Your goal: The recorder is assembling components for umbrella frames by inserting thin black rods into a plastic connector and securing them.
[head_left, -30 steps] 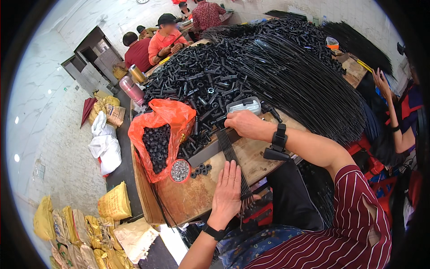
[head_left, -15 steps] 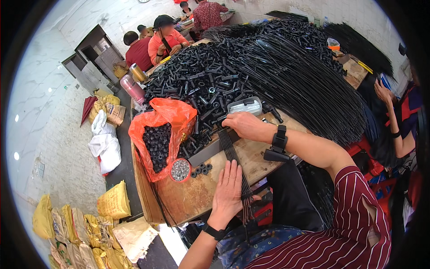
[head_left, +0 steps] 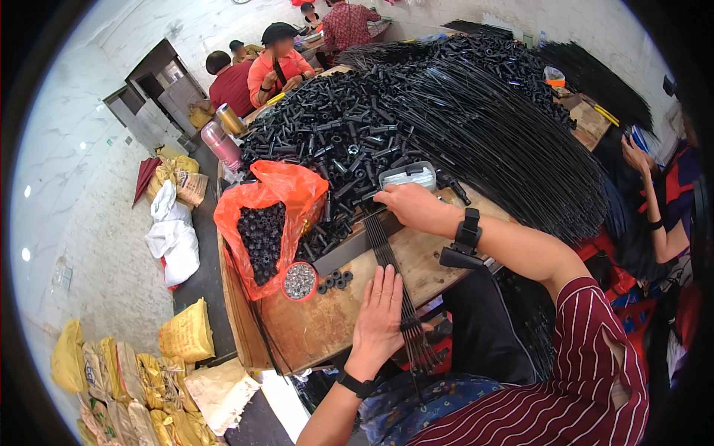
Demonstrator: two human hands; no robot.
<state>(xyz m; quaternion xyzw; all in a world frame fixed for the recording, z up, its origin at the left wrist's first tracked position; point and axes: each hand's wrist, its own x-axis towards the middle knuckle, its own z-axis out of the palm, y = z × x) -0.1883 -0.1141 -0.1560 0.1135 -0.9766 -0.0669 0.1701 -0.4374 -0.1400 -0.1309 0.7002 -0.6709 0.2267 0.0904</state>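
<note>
1. I'm on the head view: a row of slim black rods (head_left: 388, 253) lies side by side over the near edge of the wooden table (head_left: 312, 327), long axis running from the far ends down toward the lap, near ends angled rightward.
2. Left hand (head_left: 378, 316) is on their middle, palm down, fingers straight and together, laid out flat rather than curled round them.
3. Right hand (head_left: 416, 209) is up at the far ends, which sit just left of and below its fingertips. Those are drawn together; I can't tell what, if anything, they pinch.
4. Crosswise, I see a grey bar (head_left: 338, 260) meeting the rods just short of those far ends.
5. Around it: a clear box (head_left: 409, 177) just beyond the right hand, black rings (head_left: 335, 281) left of the rods.
</note>
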